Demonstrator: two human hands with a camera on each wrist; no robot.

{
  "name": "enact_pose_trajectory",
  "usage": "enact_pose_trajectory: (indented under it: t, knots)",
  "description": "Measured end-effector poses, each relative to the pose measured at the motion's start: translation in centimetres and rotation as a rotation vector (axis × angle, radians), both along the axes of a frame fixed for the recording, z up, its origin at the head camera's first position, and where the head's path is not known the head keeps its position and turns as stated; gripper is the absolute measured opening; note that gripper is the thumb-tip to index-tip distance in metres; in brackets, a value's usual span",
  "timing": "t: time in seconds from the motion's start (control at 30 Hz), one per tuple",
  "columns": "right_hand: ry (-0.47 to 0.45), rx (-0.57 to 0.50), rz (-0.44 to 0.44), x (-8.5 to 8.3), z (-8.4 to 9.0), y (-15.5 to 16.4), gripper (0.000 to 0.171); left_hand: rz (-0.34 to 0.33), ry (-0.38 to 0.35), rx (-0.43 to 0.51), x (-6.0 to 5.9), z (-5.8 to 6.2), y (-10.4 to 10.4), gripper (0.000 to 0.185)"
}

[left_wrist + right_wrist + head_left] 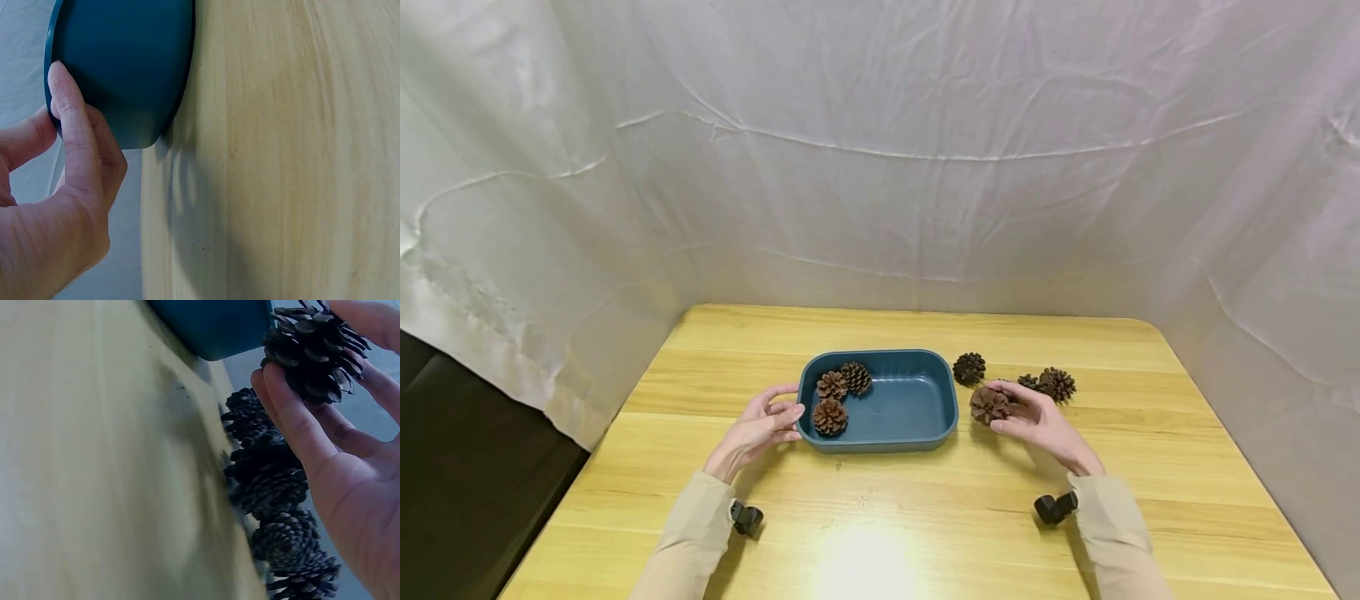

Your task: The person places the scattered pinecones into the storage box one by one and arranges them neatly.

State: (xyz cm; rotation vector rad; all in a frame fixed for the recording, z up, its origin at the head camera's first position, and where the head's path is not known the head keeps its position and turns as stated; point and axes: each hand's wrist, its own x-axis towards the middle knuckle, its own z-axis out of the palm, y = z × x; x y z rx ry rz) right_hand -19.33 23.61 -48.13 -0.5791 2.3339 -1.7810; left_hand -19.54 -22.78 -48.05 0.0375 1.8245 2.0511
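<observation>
One pine cone (988, 405) sits pinched in the right hand (1037, 421), thumb and fingers (294, 419) curled round it, just off the right end of the blue plastic tray (925, 433). In the right wrist view the cone's far side is cut off by the top edge of the picture, and whether it is clear of the wooden table (925, 517) or touching it cannot be told.

The left hand (756, 429) is at the tray's left end, fingers (72, 125) fairly straight and laid against the outer wall, thumb at the rim; nothing is clasped. The palm runs out of the left wrist view.

Three pine cones (842, 392) lie inside the tray, bunched in its left half. More loose pine cones (1051, 383) lie on the table behind the right hand, partly hidden by it in the head view, so their count is hard to fix there; another pine cone (969, 367) stands alone near the tray's far right corner. A creased white sheet (880, 167) closes off everything behind and beside the table.
</observation>
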Motion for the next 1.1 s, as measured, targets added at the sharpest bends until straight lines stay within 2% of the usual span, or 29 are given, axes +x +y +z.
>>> enact_pose_trajectory:
  t: [0.23, 0.47, 0.73, 0.93, 1.1]
  knots:
    - [0.021, -0.04, 0.036, -0.9, 1.1, 0.2, 0.07, 0.001, 0.001, -0.004, -0.1, -0.1, 0.0, 0.059]
    - [0.038, 0.041, -0.02, -1.4, 2.1, 0.1, 0.065, 0.001, 0.0, -0.005, -0.1, 0.0, -0.1, 0.059]
    - [0.124, 0.113, -0.029, -2.3, 3.0, -0.1, 0.061, 0.005, -0.006, -0.007, -0.1, -0.1, -0.1, 0.059]
    - [0.173, 0.242, -0.05, -3.0, 3.9, -0.1, 0.058, 0.004, -0.007, -0.009, -0.2, 0.0, 0.0, 0.059]
    - [0.16, 0.309, -0.043, -3.4, 4.5, -0.4, 0.056, 0.001, -0.002, -0.008, -0.2, 0.0, 0.0, 0.059]
